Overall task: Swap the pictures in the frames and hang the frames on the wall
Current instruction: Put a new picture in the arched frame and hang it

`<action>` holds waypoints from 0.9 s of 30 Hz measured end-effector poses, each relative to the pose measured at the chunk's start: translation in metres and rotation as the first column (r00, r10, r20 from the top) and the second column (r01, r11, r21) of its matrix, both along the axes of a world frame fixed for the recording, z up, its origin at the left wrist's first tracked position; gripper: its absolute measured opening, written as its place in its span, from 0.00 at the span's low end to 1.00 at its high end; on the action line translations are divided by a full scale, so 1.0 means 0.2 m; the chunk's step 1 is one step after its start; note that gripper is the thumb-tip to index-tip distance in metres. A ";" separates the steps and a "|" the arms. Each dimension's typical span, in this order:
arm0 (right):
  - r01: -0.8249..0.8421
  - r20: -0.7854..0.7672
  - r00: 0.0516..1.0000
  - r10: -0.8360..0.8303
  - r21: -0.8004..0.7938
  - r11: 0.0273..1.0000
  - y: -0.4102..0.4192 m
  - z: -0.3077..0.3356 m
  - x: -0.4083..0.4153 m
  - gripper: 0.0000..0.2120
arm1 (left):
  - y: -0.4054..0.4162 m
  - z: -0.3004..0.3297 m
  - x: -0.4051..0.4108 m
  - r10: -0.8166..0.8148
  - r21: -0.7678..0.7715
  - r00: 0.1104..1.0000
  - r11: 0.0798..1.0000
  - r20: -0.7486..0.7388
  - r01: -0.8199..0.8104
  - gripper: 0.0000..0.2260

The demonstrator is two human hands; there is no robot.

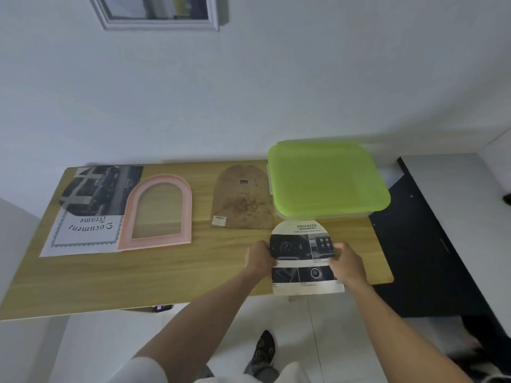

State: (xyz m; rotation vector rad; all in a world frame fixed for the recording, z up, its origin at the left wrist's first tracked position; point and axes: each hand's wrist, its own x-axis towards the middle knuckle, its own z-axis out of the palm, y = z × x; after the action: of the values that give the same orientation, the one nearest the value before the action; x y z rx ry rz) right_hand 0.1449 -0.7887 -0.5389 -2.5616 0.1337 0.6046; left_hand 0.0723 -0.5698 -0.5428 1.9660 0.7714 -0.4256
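Observation:
Both my hands hold an arch-shaped printed picture (301, 252) headed "ADVANCED" above the table's front right. My left hand (260, 258) pinches its left edge and my right hand (347, 265) grips its right edge. A pink arched frame (157, 212) lies flat left of centre with nothing inside it. Its brown arched backing board (242, 199) lies in the middle. At the far left a dark arch-shaped picture (99, 187) rests on a white "Document Frame" sheet (83, 233). A grey rectangular frame (157, 12) hangs on the wall above.
A box with a green lid (327, 178) stands at the back right of the wooden table (138, 275), just behind the held picture. A dark surface (423, 239) lies to the right. My shoe (264, 348) shows on the white floor below.

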 end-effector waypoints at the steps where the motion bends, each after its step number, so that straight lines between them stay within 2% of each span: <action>1: -0.028 0.011 1.000 0.028 -0.047 0.999 0.00 -0.01 0.01 0.20 | -0.02 0.01 0.01 -0.033 0.056 0.999 0.998 -0.001 0.033 0.13; 4: -0.114 0.095 0.985 0.141 -0.248 0.962 0.02 -0.02 -0.01 0.22 | -0.07 0.03 0.00 -0.206 0.251 0.979 0.947 0.003 0.198 0.22; 8: -0.307 0.267 0.883 0.387 -0.295 0.905 0.04 -0.10 -0.05 0.22 | -0.07 -0.01 -0.03 -0.505 0.505 0.863 0.745 0.003 0.435 0.31; 10: -0.400 0.262 0.837 0.480 -0.307 0.864 0.03 -0.13 -0.05 0.21 | -0.07 -0.03 -0.03 -0.623 0.543 0.781 0.641 -0.044 0.542 0.33; 12: -0.428 0.250 0.825 0.507 -0.310 0.849 0.03 -0.14 -0.05 0.21 | -0.08 -0.04 -0.03 -0.664 0.534 0.742 0.598 -0.088 0.598 0.33; 19: -0.440 0.291 0.797 0.529 -0.320 0.839 0.02 -0.15 -0.01 0.20 | -0.10 -0.04 -0.03 -0.654 0.536 0.755 0.620 -0.051 0.573 0.31; 23: -0.472 0.368 0.751 0.548 -0.282 0.835 0.08 -0.12 -0.02 0.18 | -0.02 -0.01 -0.05 -0.618 0.515 0.784 0.689 0.051 0.509 0.27; 27: -0.537 0.442 0.693 0.569 -0.209 0.817 0.26 -0.07 -0.03 0.15 | 0.15 0.04 -0.08 -0.543 0.522 0.836 0.739 0.086 0.426 0.26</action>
State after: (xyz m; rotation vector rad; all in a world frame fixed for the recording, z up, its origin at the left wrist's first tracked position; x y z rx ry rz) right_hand 0.1399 -0.7375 -0.5532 -2.7179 -0.8452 0.1212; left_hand 0.0560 -0.5390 -0.5351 2.6536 0.1904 -0.3092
